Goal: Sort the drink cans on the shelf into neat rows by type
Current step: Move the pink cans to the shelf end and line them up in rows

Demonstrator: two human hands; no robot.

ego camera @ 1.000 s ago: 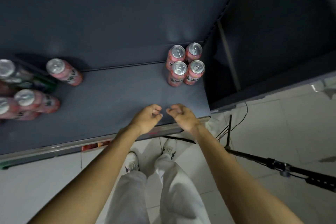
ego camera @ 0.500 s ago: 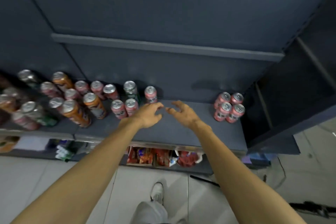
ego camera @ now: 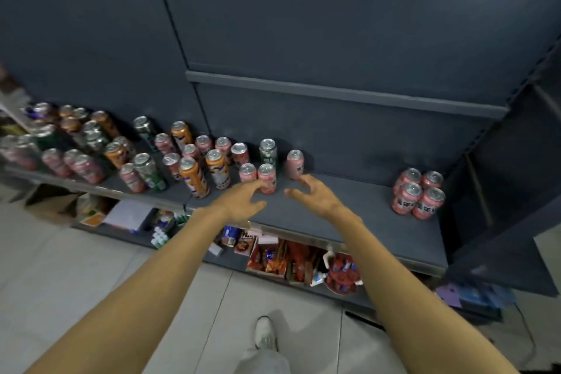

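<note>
Beside the green can, both hands reach with fingers spread, empty: left hand near a pink can, right hand near another pink can. Hasty grabs could topple crowded neighbours.

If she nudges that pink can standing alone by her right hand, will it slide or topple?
The pink can is tall and narrow, so a high push would probably tip it. Once down, its round body would likely roll. A push low down should slide it on the flat shelf.

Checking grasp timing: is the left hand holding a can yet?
No. The left hand is open, fingers spread just short of the nearest pink can.
</note>
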